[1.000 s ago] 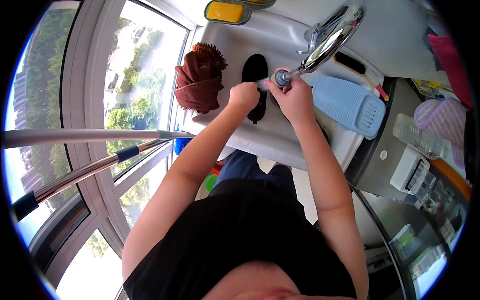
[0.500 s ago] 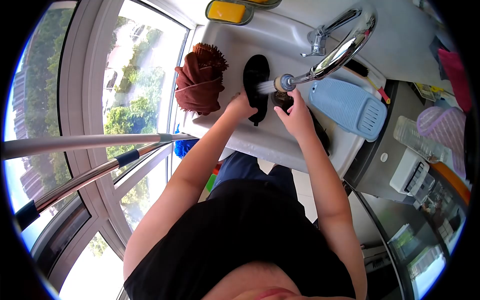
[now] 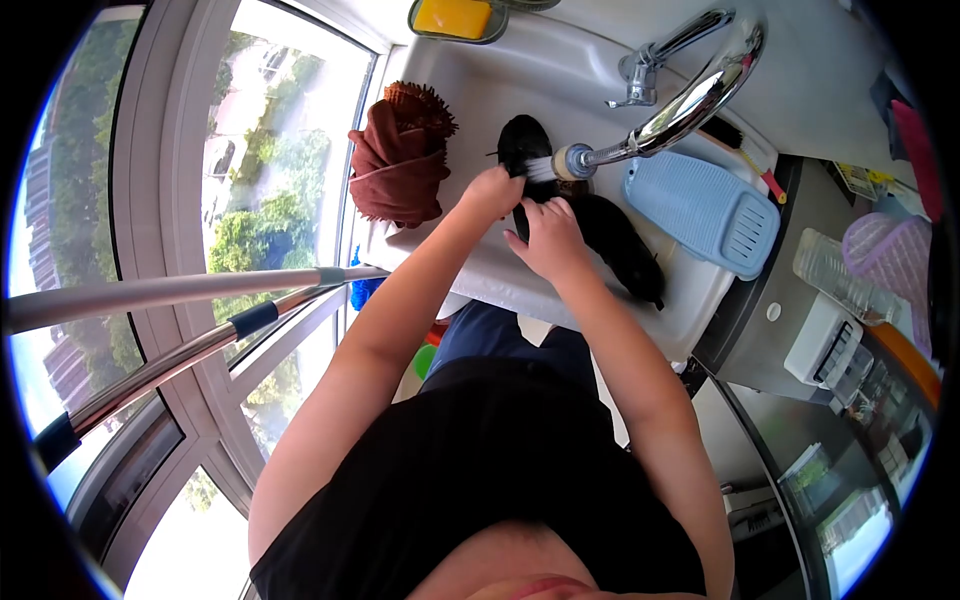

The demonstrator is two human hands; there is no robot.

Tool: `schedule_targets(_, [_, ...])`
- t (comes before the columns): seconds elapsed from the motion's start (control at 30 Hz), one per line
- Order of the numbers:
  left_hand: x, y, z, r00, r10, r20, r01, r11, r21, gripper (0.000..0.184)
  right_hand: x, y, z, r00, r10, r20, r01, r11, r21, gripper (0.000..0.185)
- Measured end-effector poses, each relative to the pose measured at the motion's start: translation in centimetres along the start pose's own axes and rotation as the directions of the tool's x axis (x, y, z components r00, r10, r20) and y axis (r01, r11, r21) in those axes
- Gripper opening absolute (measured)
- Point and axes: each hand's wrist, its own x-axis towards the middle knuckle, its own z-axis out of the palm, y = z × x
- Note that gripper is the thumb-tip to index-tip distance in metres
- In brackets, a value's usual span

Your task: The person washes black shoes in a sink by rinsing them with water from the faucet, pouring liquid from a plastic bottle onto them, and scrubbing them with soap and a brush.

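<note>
In the white sink (image 3: 470, 75) a black shoe (image 3: 524, 140) lies under water spraying from the chrome faucet (image 3: 680, 110). My left hand (image 3: 492, 194) has its fingers closed on the shoe's left side. On the shoe's lower part rests my right hand (image 3: 550, 238), fingers bent over it and thumb apart. A second black shoe (image 3: 620, 245) lies to the right of my right hand, touching neither hand as far as I can see. Where the hands cover it, the first shoe is partly hidden.
A brown cloth (image 3: 400, 165) sits at the sink's left edge. At the right lie a blue washboard (image 3: 700, 210) and a brush (image 3: 745, 155). Yellow soap (image 3: 452, 17) is in a dish behind. Metal poles (image 3: 180, 295) cross the left side before the window.
My right hand has left the faucet head and come down to the shoe. The shoe has turned over or tilted, and my left hand has moved up along it. The faucet has swung slightly right.
</note>
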Motion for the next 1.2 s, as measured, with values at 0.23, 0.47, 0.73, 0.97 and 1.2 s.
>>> schedule_targets(0.23, [-2.0,2.6,-1.2,0.93,-0.331,-0.161,0.239,0.875,-0.422,0.045,-1.2,-0.2,0.6,0.935,0.244,0.256,-0.075,0.844,-0.531,0.015])
schedule_targets(0.47, [-2.9,2.8,-1.6,0.905,-0.215,-0.368,0.237,0.971,0.017,0.035,-2.0,-0.1,0.3,0.906,0.21,0.367,-0.022,0.891,-0.454,0.024])
schedule_targets(0.73, [-3.6,2.6,-2.6,0.911,-0.084,-0.404,0.014,0.985,-0.173,0.055,-2.7,-0.2,-1.0,0.937,0.2,0.285,-0.077,0.917,-0.391,0.017])
schedule_targets(0.97, [-1.1,-5.4,3.2,0.936,-0.235,-0.262,-0.009,0.727,-0.686,0.075,-2.9,0.0,-1.5,0.953,0.192,0.237,-0.155,0.974,-0.164,0.041])
schedule_targets(1.2, [-2.1,-3.7,2.6,0.912,-0.403,0.082,0.131,0.096,-0.987,0.078,-2.4,0.4,-1.8,0.951,0.234,0.204,-0.272,0.945,0.182,0.048])
